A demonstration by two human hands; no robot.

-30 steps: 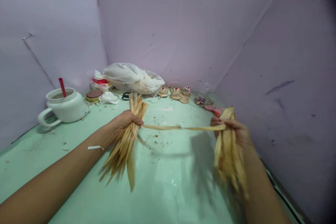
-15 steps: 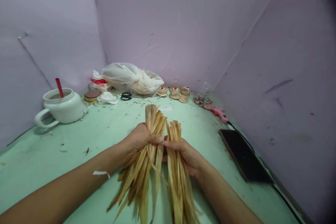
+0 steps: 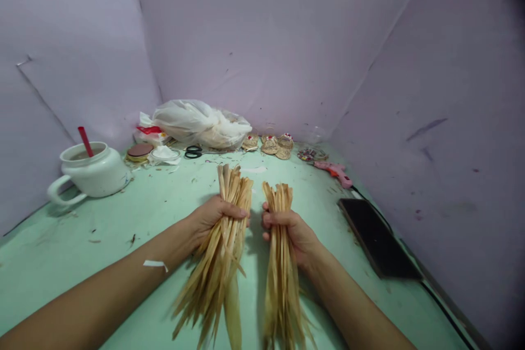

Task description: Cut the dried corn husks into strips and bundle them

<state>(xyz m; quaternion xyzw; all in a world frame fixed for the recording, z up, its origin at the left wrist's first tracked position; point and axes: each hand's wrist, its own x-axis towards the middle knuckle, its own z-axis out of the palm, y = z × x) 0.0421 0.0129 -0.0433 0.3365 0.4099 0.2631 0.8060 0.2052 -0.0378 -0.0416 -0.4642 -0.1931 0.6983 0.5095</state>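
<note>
The left husk bundle (image 3: 223, 240) and right husk bundle (image 3: 281, 254) are matt, fibrous, rough. The table (image 3: 123, 208) is smooth, faintly glossy. The white pot (image 3: 98, 174) is glossy; the bag (image 3: 197, 120) is thin crinkled plastic.

I see a pale green tabletop (image 3: 123, 219) speckled with scraps. A white pot (image 3: 92, 172) sits far left. A plastic bag (image 3: 200, 123), black scissors (image 3: 192, 151) and small woven baskets (image 3: 270, 145) line the back. A pink glue gun (image 3: 334, 170) and a flat black device (image 3: 375, 235) lie right.

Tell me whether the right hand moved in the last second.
Yes. The right hand came in leftward from beside the pink glue gun and now holds its strip bundle next to the left hand.
</note>
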